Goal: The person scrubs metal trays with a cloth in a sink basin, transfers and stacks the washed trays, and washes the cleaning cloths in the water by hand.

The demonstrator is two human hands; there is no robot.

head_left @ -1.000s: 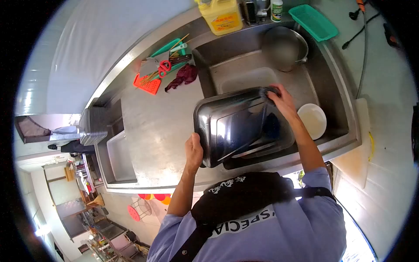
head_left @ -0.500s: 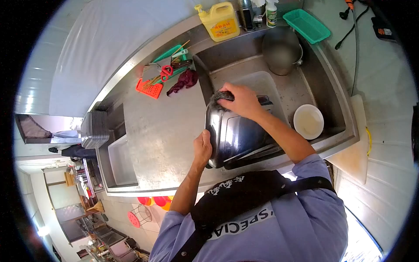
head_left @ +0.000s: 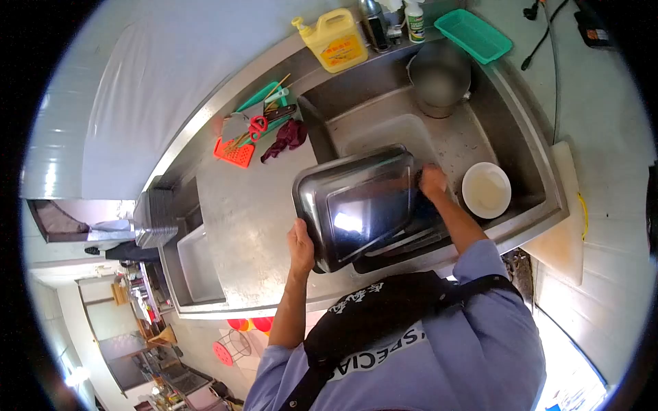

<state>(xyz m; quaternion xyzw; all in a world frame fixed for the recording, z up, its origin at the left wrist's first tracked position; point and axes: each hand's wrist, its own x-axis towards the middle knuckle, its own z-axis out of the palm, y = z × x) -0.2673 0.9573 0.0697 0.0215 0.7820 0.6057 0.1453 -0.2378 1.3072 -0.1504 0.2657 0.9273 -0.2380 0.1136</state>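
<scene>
A shiny rectangular metal pan [head_left: 370,205], its outer bottom facing up, is tilted over the near-left edge of the sink. My left hand [head_left: 300,246] grips the pan's left rim, thumb on the outside wall. At the pan's right side is my right hand [head_left: 432,181], fingers closed round a dark steel wool scrubber that is mostly hidden. Just right of that hand, a white bowl [head_left: 486,190] with cloudy liquid stands in the sink [head_left: 473,137]. Beneath the pan, other metal pieces show only in part.
A round metal pot [head_left: 440,79] stands at the sink's back. Behind are a yellow jug [head_left: 334,42], a spray bottle [head_left: 415,20] and a green tray [head_left: 473,35]. Red-handled scissors [head_left: 258,128], baskets and a purple cloth [head_left: 285,140] lie left. Stacked metal trays [head_left: 152,219] stand farther left.
My right hand with the scrubber has moved from the pan's far-left corner to its right side. The pan has turned and tipped so more of its bottom shows; my left hand still grips it.
</scene>
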